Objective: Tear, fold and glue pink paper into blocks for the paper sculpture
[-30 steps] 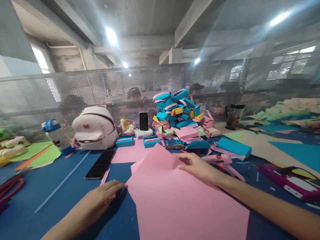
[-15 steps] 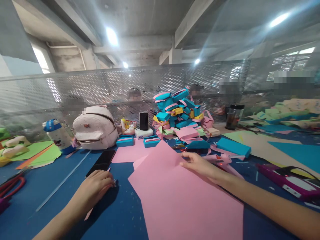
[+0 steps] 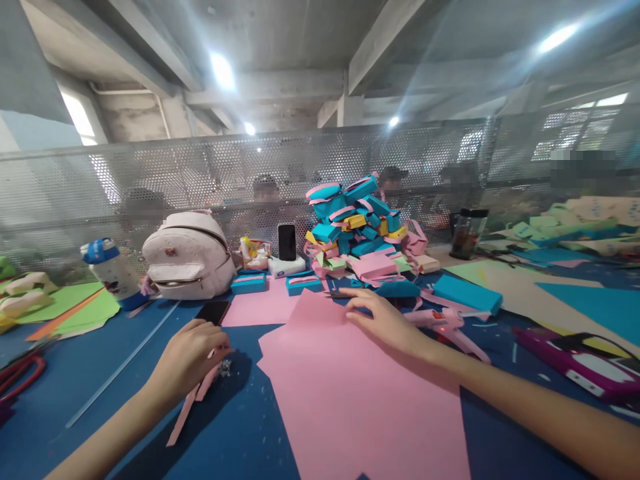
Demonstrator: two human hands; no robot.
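My left hand [image 3: 196, 357] is closed, its fingers curled round pink paper strips [image 3: 186, 410] that hang out below it. Just behind this hand lies a black phone [image 3: 213, 312], partly covered. A small silvery thing [image 3: 225, 367], too small to name, shows beside the fingers. My right hand [image 3: 383, 323] grips the far right edge of a large pink paper sheet [image 3: 365, 393], thumb on top; its other fingertips are partly hidden. More pink paper shows under the sheet's left edge. Close to the right wrist lies a pink glue gun [image 3: 443, 323].
A pile of blue, pink and yellow paper boxes [image 3: 365, 227] stands at the back. Also there are a white backpack [image 3: 187, 257], a bottle [image 3: 114, 273] and a propped phone [image 3: 287, 242]. Red-handled scissors [image 3: 23, 380] lie left; a purple device [image 3: 575, 363] lies right.
My left hand has risen slightly, and the pink strips show more beneath it. My right hand has moved left with the sheet's edge, and the sheet's far corner has shifted left.
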